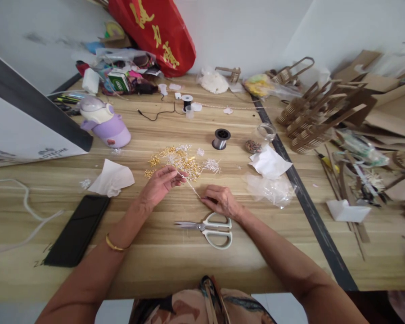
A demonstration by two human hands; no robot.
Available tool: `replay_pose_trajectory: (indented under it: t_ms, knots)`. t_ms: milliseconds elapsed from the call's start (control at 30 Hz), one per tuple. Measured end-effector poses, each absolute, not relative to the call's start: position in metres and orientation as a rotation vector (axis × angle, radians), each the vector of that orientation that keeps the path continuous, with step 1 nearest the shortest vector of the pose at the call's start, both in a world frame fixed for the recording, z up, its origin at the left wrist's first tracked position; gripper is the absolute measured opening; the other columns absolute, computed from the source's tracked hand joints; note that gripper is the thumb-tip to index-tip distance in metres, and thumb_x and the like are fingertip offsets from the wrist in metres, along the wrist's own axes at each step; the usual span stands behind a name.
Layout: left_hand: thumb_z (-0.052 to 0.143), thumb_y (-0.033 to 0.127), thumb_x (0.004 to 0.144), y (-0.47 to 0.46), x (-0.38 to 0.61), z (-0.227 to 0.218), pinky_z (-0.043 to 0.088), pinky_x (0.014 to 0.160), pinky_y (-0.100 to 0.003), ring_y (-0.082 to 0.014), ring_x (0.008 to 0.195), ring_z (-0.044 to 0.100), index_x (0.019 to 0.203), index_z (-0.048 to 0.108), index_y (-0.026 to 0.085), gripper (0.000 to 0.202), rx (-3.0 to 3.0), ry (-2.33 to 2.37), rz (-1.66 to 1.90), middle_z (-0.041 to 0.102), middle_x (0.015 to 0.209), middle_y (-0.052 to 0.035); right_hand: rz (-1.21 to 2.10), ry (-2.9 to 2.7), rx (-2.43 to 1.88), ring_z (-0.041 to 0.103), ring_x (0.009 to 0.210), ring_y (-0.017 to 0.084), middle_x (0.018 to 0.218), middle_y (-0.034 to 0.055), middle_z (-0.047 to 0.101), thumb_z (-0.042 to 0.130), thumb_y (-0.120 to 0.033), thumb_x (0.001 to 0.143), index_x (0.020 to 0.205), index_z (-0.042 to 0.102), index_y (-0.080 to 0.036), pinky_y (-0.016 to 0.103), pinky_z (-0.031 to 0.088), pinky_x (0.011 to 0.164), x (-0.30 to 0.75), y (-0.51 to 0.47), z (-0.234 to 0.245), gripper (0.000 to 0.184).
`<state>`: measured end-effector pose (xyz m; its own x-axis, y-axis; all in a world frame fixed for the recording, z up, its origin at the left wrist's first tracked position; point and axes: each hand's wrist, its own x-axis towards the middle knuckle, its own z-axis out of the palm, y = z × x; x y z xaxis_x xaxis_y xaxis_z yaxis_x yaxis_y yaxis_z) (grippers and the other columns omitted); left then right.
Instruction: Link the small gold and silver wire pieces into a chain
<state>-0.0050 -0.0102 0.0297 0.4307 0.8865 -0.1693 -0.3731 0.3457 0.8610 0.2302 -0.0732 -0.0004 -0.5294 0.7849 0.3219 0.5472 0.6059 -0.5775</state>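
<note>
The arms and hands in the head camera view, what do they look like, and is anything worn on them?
The left hand and right hand are both ungloved. No sleeve shows on the left forearm or the right forearm. The left one wears a slim, gold-coloured bangle; the right shows no bracelet.

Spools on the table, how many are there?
2. A dark-rimmed spool stands right of and beyond the gold-and-white bead pile; a white-topped spool is farther back, behind a clear cup. More may hide in the back-left clutter.
</note>
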Motion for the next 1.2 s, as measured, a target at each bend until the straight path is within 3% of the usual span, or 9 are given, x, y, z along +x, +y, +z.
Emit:
replay_pose_trajectory:
  t_ms: [333, 467, 567, 767, 1033, 1200]
  knots:
    - [0.07, 0.026, 0.077, -0.022, 0.006, 0.036, 0.052, 0.077, -0.031, -0.0177, 0.08, 0.07, 0.084, 0.055, 0.014, 0.02, 0.991, 0.72, 0.846, 0.073, 0.092, -0.009, 0.487, -2.195, -1.077, 0.057, 0.072, 0.015, 0.087, 0.0065, 0.061, 0.053, -0.032, 0.091, 0.099, 0.06, -0.019, 0.026, 0.046, 0.064, 0.229, -0.076, -0.002, 0.017]
    - [0.067, 0.031, 0.08, -0.028, 0.012, 0.036, 0.052, 0.081, -0.035, -0.0197, 0.084, 0.069, 0.085, 0.055, 0.014, 0.022, 1.145, 0.732, 0.819, 0.072, 0.09, -0.0084, 0.47, -2.035, -1.082, 0.058, 0.086, 0.018, 0.1, 0.0093, 0.06, 0.057, -0.03, 0.089, 0.112, 0.055, -0.02, 0.029, 0.05, 0.069, 0.224, -0.083, 0.006, 0.025]
    - [0.069, 0.034, 0.078, -0.034, 0.02, 0.036, 0.052, 0.078, -0.032, -0.018, 0.081, 0.067, 0.082, 0.056, 0.013, 0.025, 1.266, 0.775, 0.771, 0.07, 0.085, -0.0062, 0.428, -1.989, -1.093, 0.057, 0.092, 0.019, 0.108, 0.0101, 0.057, 0.058, -0.029, 0.088, 0.119, 0.053, -0.022, 0.031, 0.052, 0.071, 0.217, -0.089, 0.01, 0.032]
    - [0.067, 0.032, 0.078, -0.045, 0.034, 0.026, 0.047, 0.065, -0.024, -0.012, 0.068, 0.06, 0.078, 0.054, 0.013, 0.023, 1.438, 0.812, 0.683, 0.061, 0.069, -0.0002, 0.427, -1.958, -1.094, 0.056, 0.075, 0.016, 0.084, 0.0056, 0.058, 0.055, -0.025, 0.09, 0.093, 0.061, -0.019, 0.028, 0.048, 0.063, 0.211, -0.089, 0.004, 0.009]
    - [0.074, 0.03, 0.07, -0.041, 0.031, 0.013, 0.049, 0.07, -0.026, -0.0123, 0.072, 0.062, 0.103, 0.05, 0.014, 0.044, 1.299, 0.687, 0.518, 0.066, 0.079, -0.0021, 0.796, -1.653, -1.151, 0.054, 0.065, 0.012, 0.075, 0.0022, 0.057, 0.056, -0.031, 0.087, 0.082, 0.058, -0.018, 0.023, 0.042, 0.053, 0.211, -0.087, 0.01, 0.015]
    - [0.071, 0.027, 0.07, -0.038, 0.027, 0.014, 0.048, 0.065, -0.025, -0.0122, 0.065, 0.061, 0.093, 0.057, 0.012, 0.031, 1.406, 0.785, 0.454, 0.066, 0.071, -0.0023, 1.013, -1.391, -1.202, 0.05, 0.06, 0.01, 0.071, 0.0002, 0.055, 0.062, -0.04, 0.082, 0.081, 0.057, -0.018, 0.021, 0.039, 0.05, 0.214, -0.082, 0.006, 0.023]
